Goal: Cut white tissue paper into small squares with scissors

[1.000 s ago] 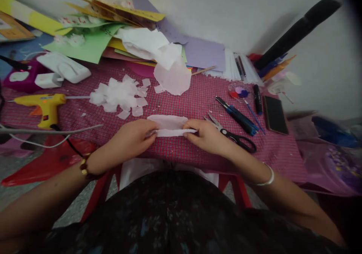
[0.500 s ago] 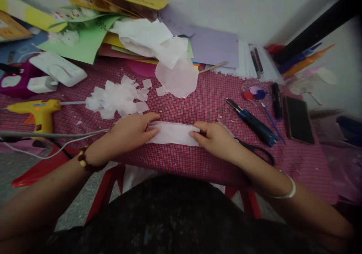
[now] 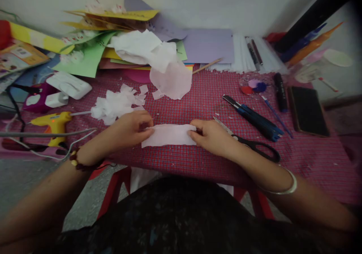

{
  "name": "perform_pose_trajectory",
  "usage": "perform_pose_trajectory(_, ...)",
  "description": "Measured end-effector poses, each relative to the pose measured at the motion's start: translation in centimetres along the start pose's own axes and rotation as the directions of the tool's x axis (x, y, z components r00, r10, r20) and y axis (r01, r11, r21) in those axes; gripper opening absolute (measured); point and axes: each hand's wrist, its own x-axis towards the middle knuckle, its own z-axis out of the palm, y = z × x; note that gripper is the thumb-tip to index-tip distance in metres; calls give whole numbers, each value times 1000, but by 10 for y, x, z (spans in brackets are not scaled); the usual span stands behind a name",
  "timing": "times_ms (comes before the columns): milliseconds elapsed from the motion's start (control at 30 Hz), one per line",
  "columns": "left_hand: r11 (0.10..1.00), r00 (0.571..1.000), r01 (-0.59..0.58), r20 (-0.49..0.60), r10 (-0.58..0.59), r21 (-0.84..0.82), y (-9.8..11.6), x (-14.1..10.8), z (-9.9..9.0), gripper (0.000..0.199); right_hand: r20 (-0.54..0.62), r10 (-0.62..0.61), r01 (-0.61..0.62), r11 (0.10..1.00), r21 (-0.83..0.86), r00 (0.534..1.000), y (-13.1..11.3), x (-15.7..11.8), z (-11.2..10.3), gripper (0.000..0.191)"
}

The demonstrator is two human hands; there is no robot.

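A pale pink strip of thin paper lies crosswise near the front edge of the checked tablecloth. My left hand pinches its left end between thumb and fingers. At the right end, my right hand grips the paper the same way. Beyond my left hand sits a pile of white paper petals. A round pale paper piece lies farther back, partly under crumpled white paper.
Black-handled scissors lie beside my right forearm, with a blue cutter behind them. On the left are a yellow glue gun, its cable and white plugs. A dark phone rests at the right. Coloured papers line the back.
The view has shifted slightly, moving the things at the left rightward in the picture. Both hands still hold the strip's ends, and my left fingers have shifted a little on it.
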Motion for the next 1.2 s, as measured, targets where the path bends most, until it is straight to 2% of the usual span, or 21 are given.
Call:
perform_pose_trajectory(100, 977, 990, -1, -141, -30, -214, 13, -1, -13, 6, -61, -51, 57, 994, 98, 997, 5, -3, -7, 6)
perform_pose_trajectory(133, 965, 982, -12, -187, -38, -260, 18, 0, -16, 5, -120, -87, 103, 985, 136, 989, 7, -4, -11, 12)
perform_pose_trajectory(233, 951, 953, -97, -303, 4, -293, 35, 12, -21, 15, -305, -230, 291, 941, 172, 924, 5, -9, -25, 58)
perform_pose_trajectory(267, 948, 947, -134, -318, 37, -289, 41, 18, -21, 21, -328, -273, 340, 926, 165, 904, 1, -10, -29, 67)
perform_pose_trajectory(333, 936, 943, -190, -320, 90, -297, 51, 32, -19, 27, -325, -319, 389, 904, 178, 890, -7, -10, -35, 73)
perform_pose_trajectory(400, 934, 948, -196, -301, 103, -297, 60, 44, -16, 27, -300, -297, 372, 898, 237, 907, -14, -7, -35, 63)
perform_pose_trajectory(467, 942, 950, -181, -298, 93, -282, 65, 54, -12, 27, -266, -224, 304, 899, 315, 938, -16, -1, -32, 42)
perform_pose_trajectory(567, 937, 933, -165, -356, 47, -307, 64, 64, -4, 30, -229, -106, 187, 909, 372, 968, -10, 9, -24, 17)
perform_pose_trajectory(667, 889, 895, -141, -439, -73, -435, 56, 70, 7, 28, -212, -58, 131, 928, 348, 976, 0, 15, -16, 20)
perform_pose_trajectory(767, 835, 862, -112, -471, -189, -539, 44, 73, 17, 26, -195, -65, 123, 946, 299, 979, 7, 14, -12, 23)
perform_pose_trajectory(900, 863, 855, -22, -457, -246, -506, 35, 74, 23, 22, -160, -45, 104, 918, 383, 986, 12, 9, -10, 14)
perform_pose_trajectory(1000, 869, 820, 25, -486, -300, -494, 31, 76, 25, 21, -147, -19, 83, 895, 438, 989, 14, 7, -9, 12)
perform_pose_trajectory(1133, 849, 753, -2, -559, -346, -529, 27, 80, 27, 20, -189, 23, 63, 898, 435, 982, 16, 8, -11, 13)
perform_pose_trajectory(1200, 818, 735, -54, -577, -356, -573, 24, 81, 28, 19, -231, 51, 55, 900, 432, 972, 16, 9, -14, 14)
